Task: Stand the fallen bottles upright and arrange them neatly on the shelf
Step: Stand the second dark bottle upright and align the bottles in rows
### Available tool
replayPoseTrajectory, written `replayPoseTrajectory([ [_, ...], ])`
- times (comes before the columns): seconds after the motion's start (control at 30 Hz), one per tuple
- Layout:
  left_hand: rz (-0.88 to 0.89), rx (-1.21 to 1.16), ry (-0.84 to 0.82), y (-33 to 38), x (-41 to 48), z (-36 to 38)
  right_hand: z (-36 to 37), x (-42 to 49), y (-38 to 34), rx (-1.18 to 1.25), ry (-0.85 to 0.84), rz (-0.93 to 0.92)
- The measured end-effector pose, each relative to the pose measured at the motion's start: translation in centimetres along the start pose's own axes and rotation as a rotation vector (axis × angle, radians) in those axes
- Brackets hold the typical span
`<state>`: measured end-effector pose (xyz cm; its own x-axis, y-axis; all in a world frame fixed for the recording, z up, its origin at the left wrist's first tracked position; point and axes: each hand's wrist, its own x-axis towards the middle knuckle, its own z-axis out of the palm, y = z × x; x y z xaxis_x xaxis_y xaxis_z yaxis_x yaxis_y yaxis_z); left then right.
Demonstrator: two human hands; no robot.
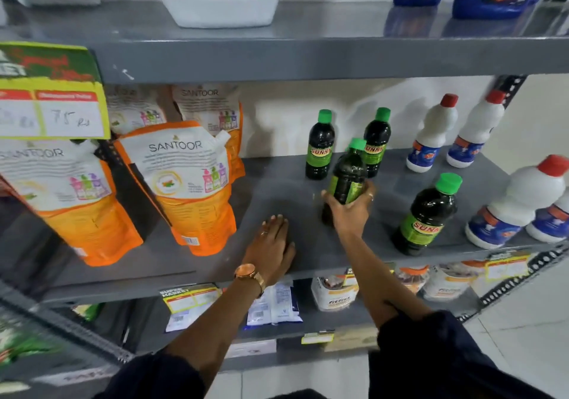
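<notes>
Gripping one dark bottle (346, 180) around its middle, the right hand (351, 211) holds it tilted just above the shelf (277, 189). Three more (green caps) stand upright nearby, plus four white bottles. The left hand (272, 244) rests flat, empty.

You get bright, even light from above; the shelf (277, 183) shows soft glare at 12 o'clock and faint shadows under the bottles (320, 146). Motion blur smears the pouches (184, 183) at 9 o'clock, and wide-angle distortion bends the edges.
</notes>
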<state>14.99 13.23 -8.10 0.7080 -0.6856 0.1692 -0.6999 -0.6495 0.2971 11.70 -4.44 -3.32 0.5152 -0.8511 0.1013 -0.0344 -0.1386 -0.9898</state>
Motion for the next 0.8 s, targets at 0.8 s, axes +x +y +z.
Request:
replayPoseTrajectory([
  [0.8,0.009,-0.015,0.06,0.0,-0.3,0.3,2.1,2.7,0.8,-0.206,-0.06,-0.116],
])
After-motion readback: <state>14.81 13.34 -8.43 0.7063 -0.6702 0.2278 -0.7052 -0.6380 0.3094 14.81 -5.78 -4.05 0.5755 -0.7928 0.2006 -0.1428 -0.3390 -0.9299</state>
